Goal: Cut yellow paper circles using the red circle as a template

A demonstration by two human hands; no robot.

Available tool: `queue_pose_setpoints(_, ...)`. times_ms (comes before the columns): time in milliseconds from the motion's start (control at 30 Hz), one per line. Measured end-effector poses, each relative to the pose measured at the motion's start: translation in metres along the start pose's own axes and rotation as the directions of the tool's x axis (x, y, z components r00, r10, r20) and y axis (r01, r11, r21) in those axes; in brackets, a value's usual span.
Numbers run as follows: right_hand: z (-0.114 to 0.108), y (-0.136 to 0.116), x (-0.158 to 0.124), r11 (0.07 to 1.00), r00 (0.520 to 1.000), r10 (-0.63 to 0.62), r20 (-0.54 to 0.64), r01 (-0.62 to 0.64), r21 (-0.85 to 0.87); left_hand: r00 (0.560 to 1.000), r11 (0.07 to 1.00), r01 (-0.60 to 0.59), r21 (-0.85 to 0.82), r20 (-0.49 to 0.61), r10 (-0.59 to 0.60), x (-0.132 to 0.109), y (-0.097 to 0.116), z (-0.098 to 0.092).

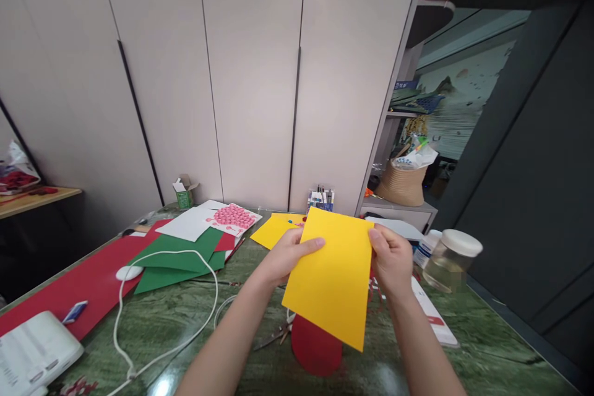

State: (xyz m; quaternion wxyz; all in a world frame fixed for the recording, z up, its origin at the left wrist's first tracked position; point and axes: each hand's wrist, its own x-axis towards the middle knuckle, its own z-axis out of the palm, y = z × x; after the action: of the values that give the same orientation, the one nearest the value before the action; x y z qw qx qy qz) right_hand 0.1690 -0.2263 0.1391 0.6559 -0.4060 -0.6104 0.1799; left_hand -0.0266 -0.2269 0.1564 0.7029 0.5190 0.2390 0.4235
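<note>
A plain yellow sheet of paper (331,278) is held up in front of me, tilted, above the green table. My left hand (290,253) grips its left edge, thumb lying on the front face. At the upper right edge my right hand (392,257) pinches it between thumb and fingers; the fingers behind the sheet are hidden. Below the sheet's lower edge lies a red rounded piece of paper (315,349), partly covered from view. Scissors (273,337) rest on the table left of it. Another yellow sheet (271,230) lies flat behind my left hand.
On the left are green sheets (179,263), a long red sheet (88,281), a white power bank (39,352) and a looping white cable (216,281). A lidded jar (452,266) stands at right. Behind are a pen box (320,199) and a pink-dotted picture (234,216).
</note>
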Motion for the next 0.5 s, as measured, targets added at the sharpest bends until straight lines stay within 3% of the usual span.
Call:
queue_pose_setpoints(67,0.003,0.0,0.005,0.998,0.995,0.018,0.103,-0.012,-0.057,0.997,0.999,-0.036,0.018,-0.072,0.037,0.001,0.0,-0.002)
queue_pose_setpoints(133,0.007,0.003,0.01,0.972,0.952,0.079,0.297,-0.008,-0.233,0.963,0.988,-0.154,-0.004,-0.223,0.149,0.003,0.002,-0.006)
queue_pose_setpoints(200,0.013,0.011,0.011,0.907,0.852,0.189,0.488,0.039,-0.419,0.883,0.95,-0.304,-0.071,-0.396,0.253,0.005,0.005,-0.011)
queue_pose_setpoints(300,0.024,0.03,0.001,0.837,0.69,0.335,0.642,0.095,-0.539,0.78,0.862,-0.468,-0.193,-0.549,0.301,0.008,0.009,-0.015)
queue_pose_setpoints(367,0.034,0.043,-0.01,0.764,0.564,0.455,0.689,0.151,-0.628,0.761,0.828,-0.507,-0.241,-0.576,0.298,0.01,0.009,-0.015)
queue_pose_setpoints(500,0.056,0.056,-0.029,0.61,0.421,0.611,0.671,0.291,-0.737,0.765,0.821,-0.51,-0.255,-0.571,0.298,0.011,0.008,-0.012)
